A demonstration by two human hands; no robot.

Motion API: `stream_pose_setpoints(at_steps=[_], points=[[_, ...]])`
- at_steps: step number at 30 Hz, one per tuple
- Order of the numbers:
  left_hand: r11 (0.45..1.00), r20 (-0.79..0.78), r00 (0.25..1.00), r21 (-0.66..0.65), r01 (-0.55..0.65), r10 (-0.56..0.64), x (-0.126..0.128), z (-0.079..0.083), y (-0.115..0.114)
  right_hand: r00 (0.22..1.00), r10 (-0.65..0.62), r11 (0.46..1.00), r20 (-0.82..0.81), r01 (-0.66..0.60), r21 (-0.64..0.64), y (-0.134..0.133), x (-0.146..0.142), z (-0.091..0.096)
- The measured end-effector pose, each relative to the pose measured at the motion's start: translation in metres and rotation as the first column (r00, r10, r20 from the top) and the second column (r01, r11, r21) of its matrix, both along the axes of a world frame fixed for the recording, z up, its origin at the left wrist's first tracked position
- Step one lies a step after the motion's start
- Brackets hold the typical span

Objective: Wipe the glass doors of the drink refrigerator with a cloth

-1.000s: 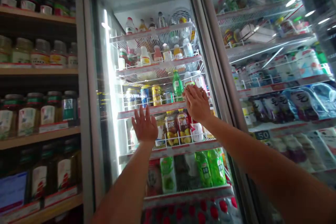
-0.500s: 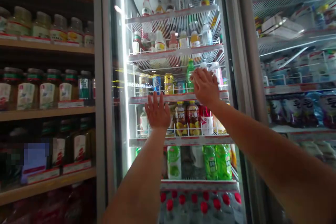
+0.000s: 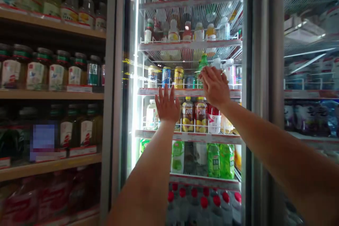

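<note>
At the glass door of the drinks cooler (image 3: 130, 77), your left hand (image 3: 167, 105) rests open, fingers spread, and your right hand (image 3: 215, 86) sits higher and apart, both empty; two fruit-label bottles (image 3: 194, 114) stand behind the glass between them.

The view has been swung round and levelled: the glass fridge door (image 3: 116, 77) is now seen almost upright and nearly square-on, where it leaned steeply before, and it has been shifted rightward in the frame. The left hand (image 3: 167, 105) and the right hand (image 3: 215, 86) have both been carried up and to the right, with the gap between them little altered. More of the red-capped bottles (image 3: 203, 203) has been brought into view at the bottom, more of the wooden shelves (image 3: 47, 93) is shown on the left — and less of the neighbouring fridge door (image 3: 309, 53) is seen, pushed toward the right edge
</note>
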State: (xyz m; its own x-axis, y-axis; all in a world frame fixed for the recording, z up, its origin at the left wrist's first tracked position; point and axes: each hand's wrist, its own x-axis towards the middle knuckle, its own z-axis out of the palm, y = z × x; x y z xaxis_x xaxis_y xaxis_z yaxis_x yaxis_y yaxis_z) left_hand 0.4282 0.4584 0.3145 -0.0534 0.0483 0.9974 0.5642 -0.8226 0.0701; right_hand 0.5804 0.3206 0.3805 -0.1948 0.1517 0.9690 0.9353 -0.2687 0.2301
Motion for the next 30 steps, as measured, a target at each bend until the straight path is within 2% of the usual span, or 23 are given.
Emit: stream_pose_setpoints(at_steps=[3, 7, 12, 15, 17, 19, 21, 23, 25, 27, 29, 30], points=[[1.000, 0.008, 1.000, 0.017, 0.011, -0.011, -0.004, 0.001, 0.003, 0.996, -0.006, 0.991, -0.084, 0.017, 0.130, 0.003, 0.005, 0.009], [0.995, -0.042, 0.998, 0.080, 0.056, -0.053, -0.036, 0.000, 0.025, 0.998, -0.028, 0.988, -0.050, 0.036, 0.150, 0.009, 0.003, 0.002], [0.995, 0.108, 0.992, -0.076, -0.060, 0.068, -0.081, -0.017, 0.057, 0.998, -0.050, 0.986, -0.047, 0.057, 0.155, 0.008, 0.005, 0.003], [0.992, 0.100, 0.993, -0.110, -0.058, 0.070, -0.087, -0.025, 0.063, 0.996, -0.021, 0.986, -0.090, 0.035, 0.161, 0.014, 0.000, 0.002], [0.992, 0.100, 0.993, -0.119, -0.049, 0.062, -0.085, -0.026, 0.062, 0.993, 0.035, 0.986, -0.110, -0.016, 0.166, 0.026, -0.015, -0.009], [0.991, 0.094, 0.994, -0.130, -0.041, 0.053, -0.084, -0.025, 0.060, 0.993, 0.089, 0.991, -0.073, -0.081, 0.107, 0.043, -0.038, -0.032], [0.989, 0.093, 0.995, -0.142, -0.032, 0.046, -0.084, -0.024, 0.059, 0.992, 0.123, 0.991, 0.023, -0.121, -0.048, 0.063, -0.066, -0.064], [0.988, 0.095, 0.995, -0.152, -0.026, 0.041, -0.085, -0.023, 0.059, 0.978, 0.153, 0.971, 0.141, -0.122, -0.205, 0.079, -0.091, -0.092], [0.987, 0.095, 0.995, -0.160, -0.026, 0.042, -0.086, -0.023, 0.059, 0.943, 0.198, 0.931, 0.266, -0.097, -0.351, 0.087, -0.105, -0.106], [0.987, 0.096, 0.995, -0.156, -0.025, 0.040, -0.086, -0.023, 0.060, 0.899, 0.238, 0.888, 0.369, -0.047, -0.457, 0.082, -0.102, -0.099], [0.990, 0.104, 0.994, -0.143, -0.019, 0.035, -0.086, -0.023, 0.060, 0.886, 0.224, 0.880, 0.405, -0.006, -0.475, 0.068, -0.086, -0.073], [0.991, 0.106, 0.994, -0.136, -0.017, 0.032, -0.086, -0.024, 0.060, 0.902, 0.188, 0.898, 0.389, 0.003, -0.441, 0.058, -0.074, -0.056]])
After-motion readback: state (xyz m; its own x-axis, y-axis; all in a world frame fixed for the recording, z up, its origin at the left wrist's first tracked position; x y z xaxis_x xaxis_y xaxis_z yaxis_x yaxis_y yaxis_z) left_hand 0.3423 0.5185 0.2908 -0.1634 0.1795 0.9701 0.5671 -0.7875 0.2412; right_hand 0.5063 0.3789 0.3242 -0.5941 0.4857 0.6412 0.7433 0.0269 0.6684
